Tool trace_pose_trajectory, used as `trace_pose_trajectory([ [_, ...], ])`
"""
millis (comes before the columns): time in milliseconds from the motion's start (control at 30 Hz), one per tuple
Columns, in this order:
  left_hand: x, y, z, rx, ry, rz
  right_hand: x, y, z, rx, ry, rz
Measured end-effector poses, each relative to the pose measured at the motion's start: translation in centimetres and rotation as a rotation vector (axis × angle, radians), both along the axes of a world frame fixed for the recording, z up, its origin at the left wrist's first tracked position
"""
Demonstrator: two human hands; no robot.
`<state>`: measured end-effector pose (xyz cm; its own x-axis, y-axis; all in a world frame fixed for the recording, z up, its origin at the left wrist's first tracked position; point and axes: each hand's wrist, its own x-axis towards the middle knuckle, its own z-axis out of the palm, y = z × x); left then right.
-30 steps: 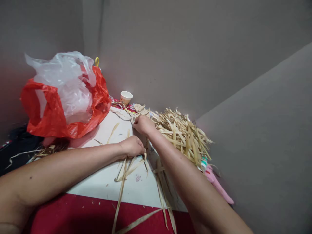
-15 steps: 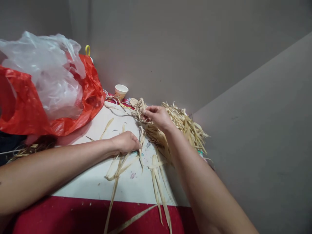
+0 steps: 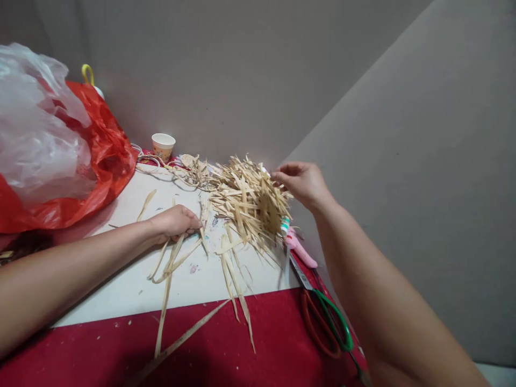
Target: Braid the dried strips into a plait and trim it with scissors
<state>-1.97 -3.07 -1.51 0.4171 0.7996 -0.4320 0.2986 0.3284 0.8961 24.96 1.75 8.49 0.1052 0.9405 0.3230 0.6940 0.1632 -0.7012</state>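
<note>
My left hand [image 3: 177, 223] rests low over the white board, its fingers pinched on a short twisted length of dry straw-coloured husk [image 3: 204, 215]. Loose flat husk strips [image 3: 167, 290] trail out below that hand toward the front. My right hand [image 3: 302, 183] is at the right edge of a heap of dry husk strips [image 3: 250, 199]. Its thumb and fingers are bent together at the tips; what they hold, if anything, is hidden. A tangle of twisted husk cord [image 3: 197, 172] lies at the left end of the heap.
Scissors [image 3: 318, 306] with one green and one red-brown handle lie at the right, beside a pink-handled tool [image 3: 300, 247]. A paper cup [image 3: 163, 146] stands near the wall. A red plastic bag [image 3: 108, 161] with clear plastic fills the left. Red cloth [image 3: 193, 349] borders the white board [image 3: 121, 290].
My right hand has left the cord tangle and moved right, to the heap's far edge. The view has swung right, bringing the scissors into sight. My left hand keeps its pinch.
</note>
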Motion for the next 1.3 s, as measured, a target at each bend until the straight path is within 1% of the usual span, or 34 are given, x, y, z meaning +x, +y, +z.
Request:
trace_pose_trajectory([
  [67,-0.1,-0.1,0.3,-0.001,0.005,0.000,1.7,-0.9,-0.7,-0.066,-0.039,-0.042],
  [167,-0.1,-0.1,0.5,0.003,0.006,-0.017,2.8,-1.6,-1.8,-0.145,-0.157,-0.118],
  [300,-0.3,-0.1,0.3,0.009,0.005,-0.033,2.5,-1.7,-3.5,-0.258,-0.416,-0.240],
  [367,-0.5,-0.2,0.2,0.022,0.004,-0.032,2.1,-1.5,-4.3,-0.263,-0.462,-0.289],
  [400,-0.5,-0.2,0.2,0.027,0.000,-0.037,1.9,-1.4,-4.6,-0.245,-0.444,-0.300],
  [500,-0.6,-0.1,0.0,0.025,-0.009,-0.049,1.9,-1.4,-4.8,-0.200,-0.336,-0.284],
  [567,-0.6,0.0,-0.2,0.025,-0.016,-0.046,2.1,-1.8,-4.1,-0.189,-0.272,-0.264],
  [633,-0.6,0.1,-0.4,0.031,-0.019,-0.046,2.3,-2.6,-3.0,-0.166,-0.200,-0.245],
  [700,-0.5,0.2,-0.5,0.041,-0.027,-0.050,2.3,-3.5,-1.9,-0.145,-0.002,-0.200],
  [800,-0.5,0.2,-0.5,0.050,-0.035,-0.057,1.9,-4.9,-1.1,-0.136,0.457,-0.074],
  [833,-0.5,0.2,-0.4,0.048,-0.033,-0.058,1.7,-5.3,-1.2,-0.134,0.584,-0.036],
  [900,-0.5,0.2,-0.4,0.046,-0.026,-0.061,1.4,-5.8,-1.6,-0.131,0.729,0.014],
  [967,-0.6,0.2,-0.4,0.055,-0.027,-0.069,1.2,-6.0,-2.3,-0.140,0.797,0.047],
  [1033,-0.6,0.2,-0.4,0.065,-0.034,-0.077,1.3,-5.8,-2.8,-0.149,0.807,0.056],
  [1100,-0.6,0.2,-0.4,0.065,-0.042,-0.076,1.6,-5.5,-3.2,-0.150,0.750,0.031],
  [1133,-0.6,0.2,-0.4,0.061,-0.049,-0.075,1.6,-5.4,-3.5,-0.152,0.671,0.017],
  [1167,-0.6,0.2,-0.5,0.055,-0.055,-0.077,1.4,-5.4,-3.8,-0.152,0.547,0.005],
  [1200,-0.6,0.2,-0.5,0.051,-0.059,-0.080,1.1,-5.5,-4.2,-0.143,0.379,0.005],
  [1267,-0.6,0.3,-0.7,0.041,-0.056,-0.087,0.1,-6.0,-5.5,-0.088,-0.049,0.051],
  [1300,-0.6,0.4,-0.7,0.039,-0.051,-0.087,-0.6,-6.4,-6.3,-0.041,-0.260,0.112],
])
